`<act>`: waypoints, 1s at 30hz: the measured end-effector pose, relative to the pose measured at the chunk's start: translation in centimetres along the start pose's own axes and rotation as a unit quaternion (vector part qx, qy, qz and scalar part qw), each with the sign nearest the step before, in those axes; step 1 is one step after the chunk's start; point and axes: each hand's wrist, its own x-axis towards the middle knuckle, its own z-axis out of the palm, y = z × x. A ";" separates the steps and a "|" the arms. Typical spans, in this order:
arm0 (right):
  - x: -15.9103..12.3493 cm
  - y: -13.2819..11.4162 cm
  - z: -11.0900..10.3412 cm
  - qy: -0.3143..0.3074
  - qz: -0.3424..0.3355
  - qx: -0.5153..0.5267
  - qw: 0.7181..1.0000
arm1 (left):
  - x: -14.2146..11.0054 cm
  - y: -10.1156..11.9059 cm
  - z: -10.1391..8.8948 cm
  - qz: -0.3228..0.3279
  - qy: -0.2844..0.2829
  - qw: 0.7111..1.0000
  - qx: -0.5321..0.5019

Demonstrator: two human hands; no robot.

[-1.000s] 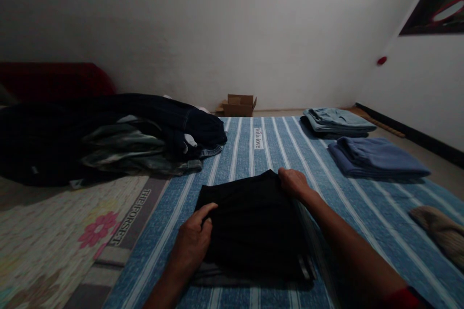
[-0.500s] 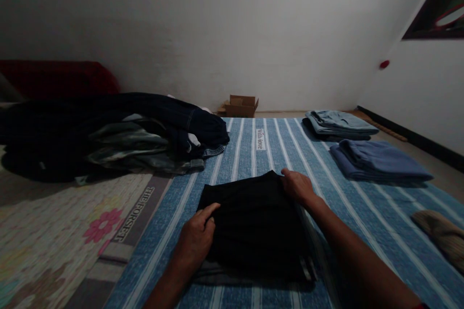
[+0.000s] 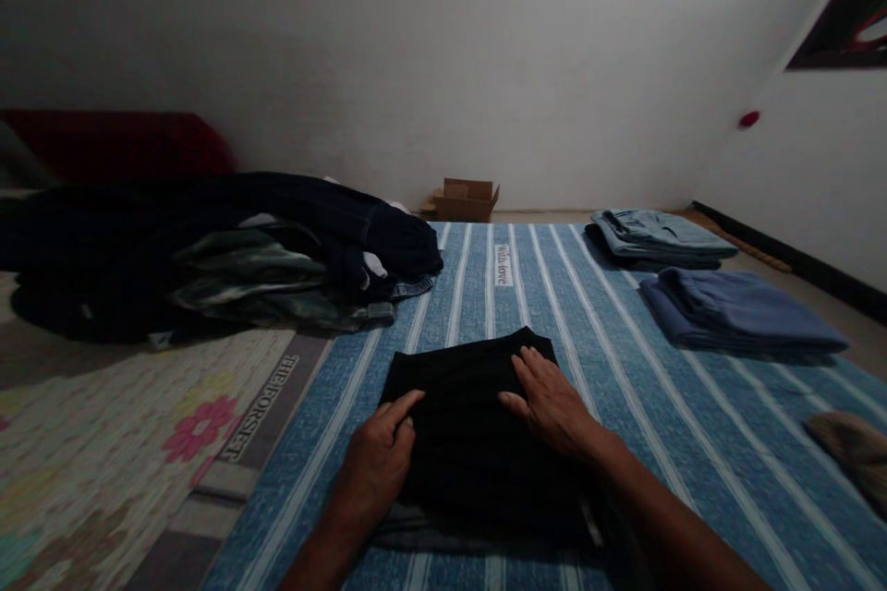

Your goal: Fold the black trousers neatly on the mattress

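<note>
A folded black garment [image 3: 471, 425] lies on the blue striped sheet [image 3: 624, 388] in front of me. My left hand [image 3: 378, 462] rests on its left edge, fingers curled, the index finger stretched out onto the cloth. My right hand [image 3: 551, 402] lies flat on the garment's right half, fingers spread. Neither hand lifts the cloth.
A heap of dark unfolded clothes [image 3: 208, 249] lies at the left. Two folded blue garments [image 3: 735, 319] [image 3: 658, 235] sit at the right. A tan cloth [image 3: 849, 448] lies at the right edge. A cardboard box [image 3: 466, 199] stands by the wall. A floral mat [image 3: 139, 425] covers the left side.
My right hand has slid from the garment's far right corner inward and now lies flat on top of it. My left hand has stayed at the left edge.
</note>
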 end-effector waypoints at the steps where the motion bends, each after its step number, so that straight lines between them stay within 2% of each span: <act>1: 0.1 0.1 0.0 -0.002 0.000 0.000 1.000 | 0.0 0.0 0.0 -0.003 -0.001 1.000 -0.002; 4: 0.0 -0.1 -0.3 0.012 -0.001 -0.003 1.000 | 0.0 0.1 0.0 -0.009 -0.001 1.000 -0.006; 7: -0.9 -1.0 -0.6 0.076 0.008 -0.014 0.997 | -0.1 0.2 -0.1 -0.011 0.001 1.000 -0.013; 9: -2.1 -2.1 -0.5 0.132 -0.015 -0.020 0.991 | -0.1 0.3 -0.1 -0.010 0.002 1.000 -0.019; 11: -3.4 -3.4 0.0 0.162 -0.063 -0.020 0.985 | -0.1 0.3 -0.1 -0.008 0.003 1.000 -0.022; 14: -4.9 -4.9 1.3 0.149 -0.112 -0.016 0.982 | -0.1 0.1 -0.1 -0.005 0.004 1.000 -0.019; 18: -5.4 -5.4 2.6 0.118 -0.123 -0.015 0.985 | 0.0 -0.1 0.0 0.002 0.002 1.000 -0.006; 22: -5.2 -5.3 2.5 0.113 -0.121 -0.009 0.986 | 0.0 0.0 -0.1 -0.002 -0.015 1.000 0.015; 25: -5.1 -5.5 2.1 0.105 -0.117 0.001 0.988 | -0.2 0.6 -0.7 -0.007 -0.023 0.997 0.080; 28: -5.1 -5.7 2.0 0.100 -0.113 0.013 0.988 | -0.4 2.3 -1.5 0.016 0.042 0.983 0.180; 30: -5.1 -5.8 2.0 0.100 -0.113 0.020 0.988 | 0.0 4.3 -1.9 0.067 0.076 0.974 0.204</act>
